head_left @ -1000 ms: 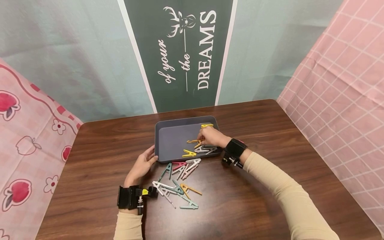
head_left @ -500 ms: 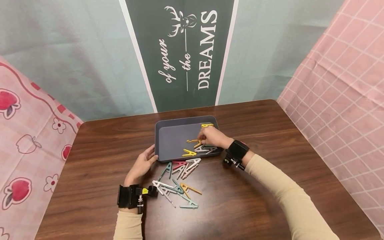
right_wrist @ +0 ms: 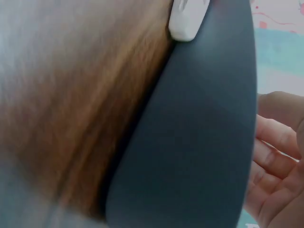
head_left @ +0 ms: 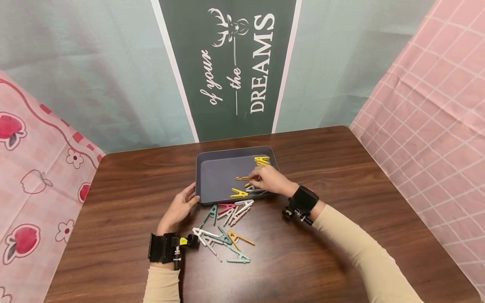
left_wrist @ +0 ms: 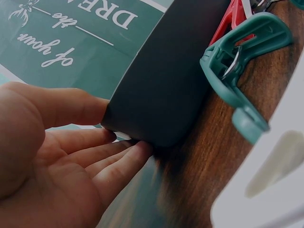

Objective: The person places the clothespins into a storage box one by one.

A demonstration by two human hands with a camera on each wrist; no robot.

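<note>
A shallow grey tray (head_left: 212,181) lies on the table with several clothespins inside it. Along its left front corner rests my left hand (head_left: 182,206), the thumb (left_wrist: 78,108) and fairly straight fingers touching the outer wall. My right hand (head_left: 272,180) reaches over the tray's right side, its fingers bent down at an orange clothespin (head_left: 241,178). Whether they grip it is hidden. White-grey clothespins (head_left: 253,189) lie partly under that hand. A yellow clothespin (head_left: 238,193) sits to its left, and more yellow ones (head_left: 262,160) are at the tray's far right corner.
In front of the tray, loose clothespins lie in a heap on the wooden table (head_left: 303,261): red (head_left: 226,208), green (head_left: 212,213), white (head_left: 244,204) and orange (head_left: 240,239) among them. Fabric hangs on three sides.
My right hand has shifted slightly toward me and right, uncovering more of the far yellow clothespins and covering more of the white-grey ones. The left hand and tray have stayed put.
</note>
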